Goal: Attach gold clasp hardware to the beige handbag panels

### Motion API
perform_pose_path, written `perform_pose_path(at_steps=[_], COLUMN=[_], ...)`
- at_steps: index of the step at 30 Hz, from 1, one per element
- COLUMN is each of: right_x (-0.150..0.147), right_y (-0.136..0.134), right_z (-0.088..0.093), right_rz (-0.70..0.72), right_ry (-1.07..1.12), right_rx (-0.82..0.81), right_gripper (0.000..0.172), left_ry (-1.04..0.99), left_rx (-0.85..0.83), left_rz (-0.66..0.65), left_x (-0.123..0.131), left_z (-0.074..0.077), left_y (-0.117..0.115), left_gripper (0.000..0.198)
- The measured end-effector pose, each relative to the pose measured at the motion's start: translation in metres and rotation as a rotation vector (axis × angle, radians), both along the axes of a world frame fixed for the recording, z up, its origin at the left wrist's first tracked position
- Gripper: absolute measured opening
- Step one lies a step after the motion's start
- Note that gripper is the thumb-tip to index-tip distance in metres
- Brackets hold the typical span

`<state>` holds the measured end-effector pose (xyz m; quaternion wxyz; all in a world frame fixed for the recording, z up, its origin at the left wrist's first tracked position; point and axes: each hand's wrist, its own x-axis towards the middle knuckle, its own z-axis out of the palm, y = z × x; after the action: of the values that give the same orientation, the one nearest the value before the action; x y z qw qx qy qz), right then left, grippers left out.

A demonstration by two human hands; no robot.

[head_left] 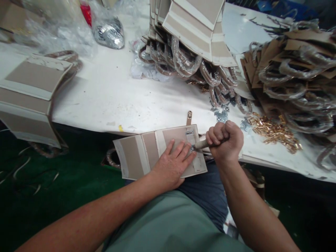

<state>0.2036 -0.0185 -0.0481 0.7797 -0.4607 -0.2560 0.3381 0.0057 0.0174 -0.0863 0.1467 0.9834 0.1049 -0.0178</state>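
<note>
A beige folding panel [133,157] with white strips rests across my lap at the table edge. My left hand [170,164] lies flat on it with the fingers spread, fingertips close to a small metal plate [192,147]. My right hand [226,140] is closed in a fist around a short hand tool [201,144] with a dull tan handle. The tool's tip meets the plate; its exact kind is hard to make out. Another small metal piece [189,132] sits on the panel above. Beyond the panel's far edge a brown tab with gold hardware [189,117] sticks out.
Gold metal fittings [275,134] are heaped on the white table [99,94] at right, near grey metal plates [222,115]. Behind stand stacked panels [191,28] and brown pieces with plastic-wrapped handles [296,75]. Another panel [31,78] overhangs the table at left; plastic bags [109,33] lie behind.
</note>
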Motion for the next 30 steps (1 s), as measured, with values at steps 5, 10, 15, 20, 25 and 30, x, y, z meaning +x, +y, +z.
perform_pose_path(at_steps=[5, 10, 15, 20, 25, 30], right_x=[-0.03, -0.036, -0.033, -0.049, -0.044, -0.028], right_y=[-0.005, -0.006, -0.003, 0.0, 0.0, -0.004], right_z=[0.005, 0.009, 0.019, 0.027, 0.018, 0.023], right_rz=[0.069, 0.121, 0.055, 0.261, 0.27, 0.197], right_ry=[-0.407, -0.663, -0.555, -0.853, -0.959, -0.626], right_rx=[-0.08, -0.168, -0.096, -0.158, -0.138, -0.088], right_gripper=[0.05, 0.052, 0.05, 0.053, 0.051, 0.05], left_ry=[-0.019, -0.059, -0.092, -0.078, -0.105, -0.107], left_rx=[0.013, 0.026, 0.018, -0.037, -0.054, -0.036], left_rz=[0.004, 0.042, 0.071, 0.084, 0.085, 0.08], left_x=[-0.001, -0.004, -0.007, -0.006, -0.008, -0.01], left_z=[0.001, 0.0, -0.007, -0.007, -0.004, -0.008], left_y=[-0.003, -0.007, -0.01, -0.009, -0.008, -0.009], left_gripper=[0.098, 0.099, 0.105, 0.103, 0.102, 0.103])
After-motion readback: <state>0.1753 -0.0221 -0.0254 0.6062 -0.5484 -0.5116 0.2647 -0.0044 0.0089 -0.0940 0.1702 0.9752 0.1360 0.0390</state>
